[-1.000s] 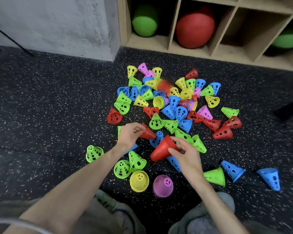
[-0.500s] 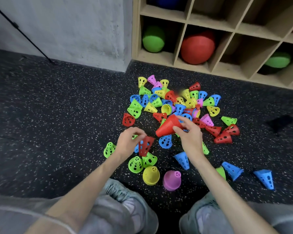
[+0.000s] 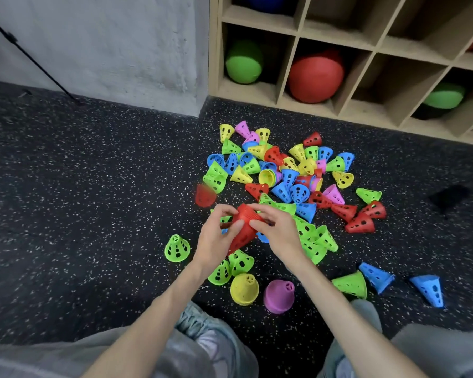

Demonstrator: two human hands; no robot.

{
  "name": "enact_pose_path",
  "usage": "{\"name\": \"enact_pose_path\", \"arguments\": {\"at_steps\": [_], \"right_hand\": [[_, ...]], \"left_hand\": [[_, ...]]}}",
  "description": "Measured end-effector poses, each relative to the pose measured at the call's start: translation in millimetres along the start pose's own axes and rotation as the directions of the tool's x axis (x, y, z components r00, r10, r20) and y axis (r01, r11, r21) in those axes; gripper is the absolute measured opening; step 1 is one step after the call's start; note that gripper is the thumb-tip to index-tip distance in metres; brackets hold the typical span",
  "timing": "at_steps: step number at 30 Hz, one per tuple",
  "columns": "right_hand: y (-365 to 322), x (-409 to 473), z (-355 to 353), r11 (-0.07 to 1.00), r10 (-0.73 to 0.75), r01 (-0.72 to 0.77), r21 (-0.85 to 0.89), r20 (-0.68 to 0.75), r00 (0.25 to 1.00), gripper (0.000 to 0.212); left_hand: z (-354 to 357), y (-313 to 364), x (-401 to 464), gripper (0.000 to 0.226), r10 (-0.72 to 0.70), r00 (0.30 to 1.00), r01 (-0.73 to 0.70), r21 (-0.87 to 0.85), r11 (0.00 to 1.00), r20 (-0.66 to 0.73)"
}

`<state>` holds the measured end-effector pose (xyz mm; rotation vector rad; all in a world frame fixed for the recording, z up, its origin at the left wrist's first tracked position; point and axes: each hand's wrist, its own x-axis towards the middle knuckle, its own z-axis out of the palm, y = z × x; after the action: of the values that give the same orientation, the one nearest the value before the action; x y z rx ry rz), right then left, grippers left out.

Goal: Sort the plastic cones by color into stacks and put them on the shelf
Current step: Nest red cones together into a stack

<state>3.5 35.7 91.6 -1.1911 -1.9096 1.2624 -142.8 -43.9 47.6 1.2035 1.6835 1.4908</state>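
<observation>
A heap of perforated plastic cones [image 3: 284, 175] in red, blue, green, yellow and pink lies on the dark speckled floor. Over its near edge both hands meet on a stack of red cones [image 3: 243, 230]. My left hand [image 3: 216, 238] grips the stack's lower, narrow part, and my right hand [image 3: 276, 230] pinches its wide upper rim. A single red cone [image 3: 205, 196] lies blurred just left of the heap. Three more red cones [image 3: 361, 214] lie at the heap's right side.
A wooden cubby shelf [image 3: 336, 110] stands behind the heap, holding green balls [image 3: 243, 62] and a red ball [image 3: 316, 76]. Near my knees lie a yellow cone [image 3: 243, 289], a pink cone [image 3: 279, 296], green cones and two blue cones [image 3: 428, 290]. A grey wall [image 3: 107, 45] rises at left.
My left hand has brought its single red cone up to the red stack held by my right hand. Both hands have come together over the heap's near edge.
</observation>
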Motion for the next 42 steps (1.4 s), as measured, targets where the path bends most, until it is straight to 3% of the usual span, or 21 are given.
{"name": "enact_pose_path", "arguments": {"at_steps": [9,14,24,31,38,42], "right_hand": [[16,9,4,0.995,0.009,-0.016,0.096,0.069,0.998,0.031],[28,12,-13,0.996,-0.016,0.0,0.094,0.17,0.985,0.039],[41,37,-89,1.0,0.016,-0.007,-0.031,0.302,0.953,0.03],[91,51,-157,0.978,0.102,-0.067,-0.196,0.176,0.979,0.027],[171,66,-230,0.883,0.247,-0.227,-0.41,-0.006,0.969,0.026],[197,78,-254,0.828,0.255,-0.289,-0.48,-0.137,0.957,0.026]], "left_hand": [[18,-16,-4,0.077,-0.069,0.994,0.058,0.139,0.989,0.079],[28,-14,-2,0.073,-0.047,0.997,0.036,0.203,0.979,0.053],[79,5,4,0.07,-0.108,0.994,0.107,0.14,0.984,0.004],[126,13,1,0.07,-0.134,0.989,0.128,0.097,0.987,0.057],[167,0,-9,0.071,-0.181,0.975,0.163,0.138,0.977,0.13],[180,-6,-9,0.071,-0.175,0.974,0.155,0.142,0.978,0.143]]}}
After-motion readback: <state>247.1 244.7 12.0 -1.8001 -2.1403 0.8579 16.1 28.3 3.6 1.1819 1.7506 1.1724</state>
